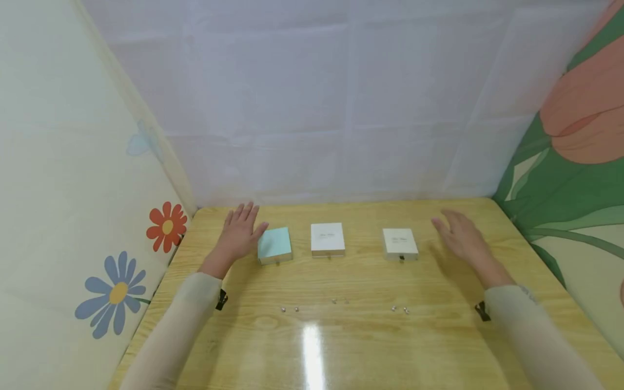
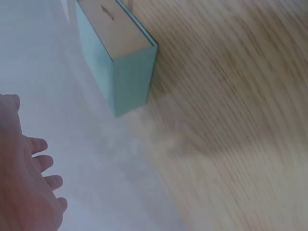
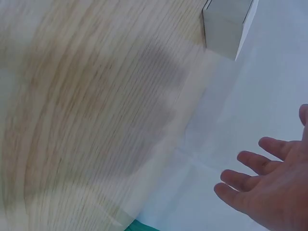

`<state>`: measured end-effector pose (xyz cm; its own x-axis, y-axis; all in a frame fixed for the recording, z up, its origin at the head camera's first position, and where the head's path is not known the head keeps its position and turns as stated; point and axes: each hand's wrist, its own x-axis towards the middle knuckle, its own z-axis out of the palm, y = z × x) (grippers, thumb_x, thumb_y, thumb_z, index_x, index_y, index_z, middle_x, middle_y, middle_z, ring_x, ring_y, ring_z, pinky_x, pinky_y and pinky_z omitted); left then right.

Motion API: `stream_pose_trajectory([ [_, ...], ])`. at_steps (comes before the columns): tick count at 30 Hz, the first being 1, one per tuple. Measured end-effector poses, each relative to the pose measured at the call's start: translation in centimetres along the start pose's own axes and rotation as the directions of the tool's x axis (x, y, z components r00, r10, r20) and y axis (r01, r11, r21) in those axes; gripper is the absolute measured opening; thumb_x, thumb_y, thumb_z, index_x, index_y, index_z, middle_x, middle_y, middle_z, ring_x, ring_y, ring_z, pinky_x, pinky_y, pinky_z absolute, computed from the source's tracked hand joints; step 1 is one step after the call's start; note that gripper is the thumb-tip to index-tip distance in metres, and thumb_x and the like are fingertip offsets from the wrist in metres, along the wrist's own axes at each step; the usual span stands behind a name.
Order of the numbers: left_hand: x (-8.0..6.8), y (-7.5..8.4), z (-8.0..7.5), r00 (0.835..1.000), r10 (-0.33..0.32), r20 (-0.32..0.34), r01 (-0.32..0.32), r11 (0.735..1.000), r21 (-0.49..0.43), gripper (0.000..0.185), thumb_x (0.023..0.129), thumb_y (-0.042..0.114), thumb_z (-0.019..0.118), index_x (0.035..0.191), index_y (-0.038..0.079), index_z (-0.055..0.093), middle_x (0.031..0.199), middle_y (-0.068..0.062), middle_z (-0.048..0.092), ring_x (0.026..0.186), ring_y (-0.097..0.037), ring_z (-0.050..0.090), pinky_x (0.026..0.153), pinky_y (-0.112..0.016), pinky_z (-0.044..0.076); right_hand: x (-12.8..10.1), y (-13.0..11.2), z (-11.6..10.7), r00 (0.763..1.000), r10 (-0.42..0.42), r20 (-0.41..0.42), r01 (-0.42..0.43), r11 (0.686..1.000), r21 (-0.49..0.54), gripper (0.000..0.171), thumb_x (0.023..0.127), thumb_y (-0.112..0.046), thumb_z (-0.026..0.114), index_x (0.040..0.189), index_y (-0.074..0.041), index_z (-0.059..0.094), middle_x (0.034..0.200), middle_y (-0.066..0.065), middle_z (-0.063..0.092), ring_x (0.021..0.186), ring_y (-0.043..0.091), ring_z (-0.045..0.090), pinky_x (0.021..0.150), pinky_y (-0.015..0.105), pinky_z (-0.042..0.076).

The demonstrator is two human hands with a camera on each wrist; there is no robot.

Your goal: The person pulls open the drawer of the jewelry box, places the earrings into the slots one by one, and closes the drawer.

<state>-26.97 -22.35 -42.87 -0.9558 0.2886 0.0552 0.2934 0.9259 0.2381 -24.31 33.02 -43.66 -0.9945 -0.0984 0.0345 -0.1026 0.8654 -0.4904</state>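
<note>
Three small flat boxes stand in a row on the wooden table: a mint-green box at the left, a white box in the middle, another white box at the right. My left hand hovers just left of the mint box with fingers straight, thumb close to its corner, holding nothing. My right hand hovers to the right of the right white box, fingers spread and empty.
Several tiny silver beads lie in pairs nearer me: one pair, one, one. A white cloth backdrop closes the far edge; flowered panels wall both sides.
</note>
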Motion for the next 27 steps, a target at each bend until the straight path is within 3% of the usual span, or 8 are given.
stream_pose_trajectory([
  [10,1.5,3.7,0.8,0.995,0.098,-0.001,-0.098,0.994,0.045,0.070,0.110,0.050,0.031,0.161,0.004,0.023,0.168,-0.017,0.017,0.155,-0.038,0.011,0.126,-0.057,0.005,-0.9,-1.3,0.5,0.996,0.023,0.084,-0.030,0.997,0.073,0.079,0.110,-0.051,0.021,0.151,0.016,0.026,0.152,0.043,0.026,0.139,0.061,0.025,0.113,0.073,0.021],
  [20,2.6,6.9,1.3,0.986,0.168,0.018,-0.169,0.985,0.041,0.069,0.109,0.051,0.031,0.161,0.006,0.024,0.169,-0.012,0.019,0.156,-0.034,0.012,0.127,-0.056,0.004,-1.7,-2.2,1.4,0.995,0.045,0.089,-0.051,0.997,0.062,0.079,0.109,-0.053,0.021,0.144,0.015,0.040,0.142,0.041,0.043,0.128,0.059,0.042,0.107,0.072,0.034],
  [27,3.4,9.3,1.7,0.976,0.212,0.044,-0.215,0.975,0.062,0.069,0.109,0.052,0.030,0.162,0.008,0.024,0.169,-0.012,0.020,0.156,-0.033,0.013,0.127,-0.054,0.005,-2.2,-2.7,2.0,0.980,0.145,0.137,-0.158,0.983,0.091,0.083,0.107,-0.059,0.023,0.142,0.014,0.042,0.135,0.040,0.049,0.120,0.056,0.050,0.095,0.067,0.047],
])
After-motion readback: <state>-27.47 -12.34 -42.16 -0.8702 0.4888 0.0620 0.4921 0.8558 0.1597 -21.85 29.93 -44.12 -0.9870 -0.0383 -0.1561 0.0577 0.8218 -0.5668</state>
